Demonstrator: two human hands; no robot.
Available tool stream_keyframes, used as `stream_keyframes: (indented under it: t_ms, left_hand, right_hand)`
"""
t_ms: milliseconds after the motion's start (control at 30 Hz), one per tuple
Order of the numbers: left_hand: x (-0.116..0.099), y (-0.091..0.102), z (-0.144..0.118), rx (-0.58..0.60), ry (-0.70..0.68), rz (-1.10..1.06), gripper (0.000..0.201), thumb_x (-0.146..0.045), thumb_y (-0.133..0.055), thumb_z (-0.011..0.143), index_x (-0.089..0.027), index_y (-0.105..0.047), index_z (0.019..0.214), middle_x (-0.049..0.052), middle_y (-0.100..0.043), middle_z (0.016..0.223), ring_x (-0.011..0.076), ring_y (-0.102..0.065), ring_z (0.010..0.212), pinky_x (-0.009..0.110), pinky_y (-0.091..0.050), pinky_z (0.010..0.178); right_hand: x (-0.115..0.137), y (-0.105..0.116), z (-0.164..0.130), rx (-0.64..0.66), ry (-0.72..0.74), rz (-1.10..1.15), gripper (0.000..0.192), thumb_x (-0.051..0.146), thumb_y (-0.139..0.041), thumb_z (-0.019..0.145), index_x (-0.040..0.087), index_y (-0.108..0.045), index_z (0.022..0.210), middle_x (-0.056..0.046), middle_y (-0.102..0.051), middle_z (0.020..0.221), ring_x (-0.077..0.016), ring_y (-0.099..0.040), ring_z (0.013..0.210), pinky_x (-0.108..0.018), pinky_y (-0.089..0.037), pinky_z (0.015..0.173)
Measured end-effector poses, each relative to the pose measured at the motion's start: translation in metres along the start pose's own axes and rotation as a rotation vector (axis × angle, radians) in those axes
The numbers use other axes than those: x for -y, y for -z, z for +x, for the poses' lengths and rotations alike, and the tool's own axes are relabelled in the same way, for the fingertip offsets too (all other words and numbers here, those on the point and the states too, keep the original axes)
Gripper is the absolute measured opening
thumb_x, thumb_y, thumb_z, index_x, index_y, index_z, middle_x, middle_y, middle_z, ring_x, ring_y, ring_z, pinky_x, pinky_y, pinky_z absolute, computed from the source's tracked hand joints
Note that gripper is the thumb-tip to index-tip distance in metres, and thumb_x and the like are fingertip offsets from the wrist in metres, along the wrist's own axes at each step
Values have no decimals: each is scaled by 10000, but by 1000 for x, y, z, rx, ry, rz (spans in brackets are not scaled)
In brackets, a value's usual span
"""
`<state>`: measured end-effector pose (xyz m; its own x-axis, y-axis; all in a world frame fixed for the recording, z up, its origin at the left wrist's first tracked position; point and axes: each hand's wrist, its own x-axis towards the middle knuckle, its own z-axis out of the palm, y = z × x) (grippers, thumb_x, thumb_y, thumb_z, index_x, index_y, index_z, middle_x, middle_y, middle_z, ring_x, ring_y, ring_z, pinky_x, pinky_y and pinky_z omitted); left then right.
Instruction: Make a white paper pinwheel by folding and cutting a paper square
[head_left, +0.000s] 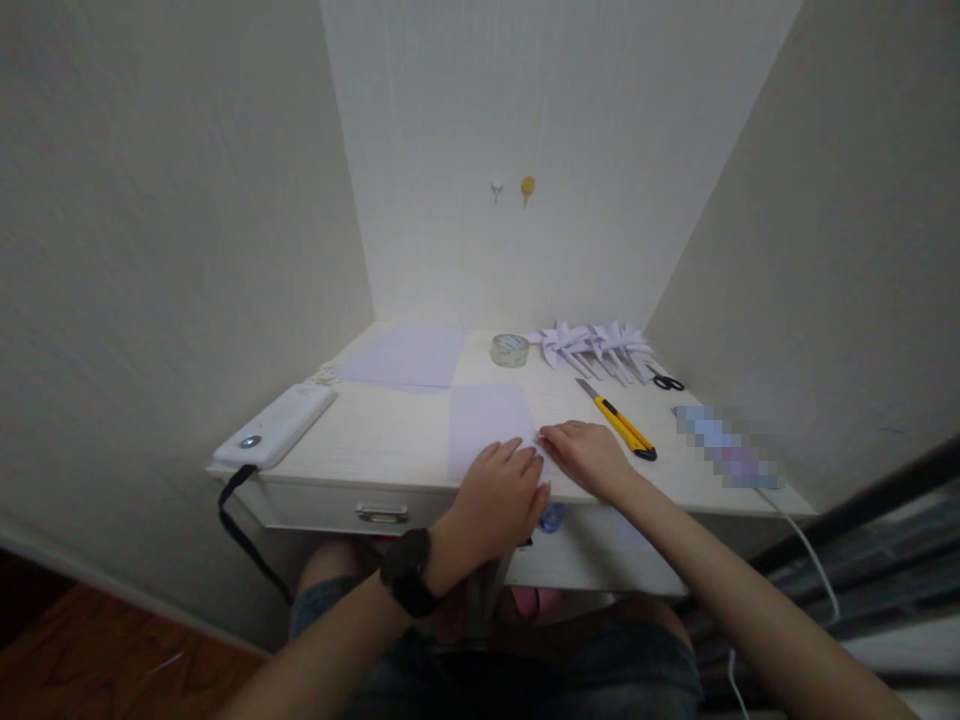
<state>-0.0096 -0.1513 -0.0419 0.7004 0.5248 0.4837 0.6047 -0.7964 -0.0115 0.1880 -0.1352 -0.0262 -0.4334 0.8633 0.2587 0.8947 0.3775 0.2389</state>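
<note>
A white sheet of paper [487, 420] lies near the desk's front edge. My left hand [499, 495], with a black watch on its wrist, rests over the sheet's near right part with bent fingers closed at the paper. Beside it, my right hand [589, 455] has its fingers pinched together at the sheet's right edge, and a small white bit of paper shows at the fingertips. Just right of that hand lies a yellow utility knife [626, 425] with its blade out. The near right corner of the sheet is hidden by my hands.
Behind are a roll of clear tape [510, 350], several white paper pinwheels [596, 348] and black-handled scissors [667, 382]. More white paper [405, 355] lies back left. A white device with a black cable [277, 425] sits left; a blurred-out object [724, 448] lies right. Walls enclose the desk.
</note>
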Motion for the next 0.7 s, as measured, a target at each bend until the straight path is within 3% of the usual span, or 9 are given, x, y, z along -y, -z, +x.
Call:
stream_keyframes:
  t_ms: [133,333,700]
  left_hand:
    - [-14,-16,-12,4,35,1,467,-349,-383,987,-165,-515,1395,123,-570,1399,278,-480,1329,493,-357,1121]
    - [-17,-22,-12,2,52,-19,490,-385,-353,991,-167,-512,1400,106,-554,1422,312,-455,1337,556,-315,1131]
    - [-16,-25,-13,-22,31,-42,437,-379,-401,977,-265,-542,1374,82,-553,1428,320,-463,1332,591,-340,1112]
  right_hand:
    - [-1,5,6,47,102,-45,158,210,-500,964,178,-651,999,-101,-696,1004,-226,-628,934,-295,-421,730]
    - [-5,7,27,93,161,-94,160,162,-481,957,146,-639,974,-121,-670,1017,-229,-605,959,-301,-431,742]
    - [-24,-18,89,136,-87,27,267,206,-378,999,107,-596,1117,-169,-661,1143,-245,-628,1054,-312,-428,866]
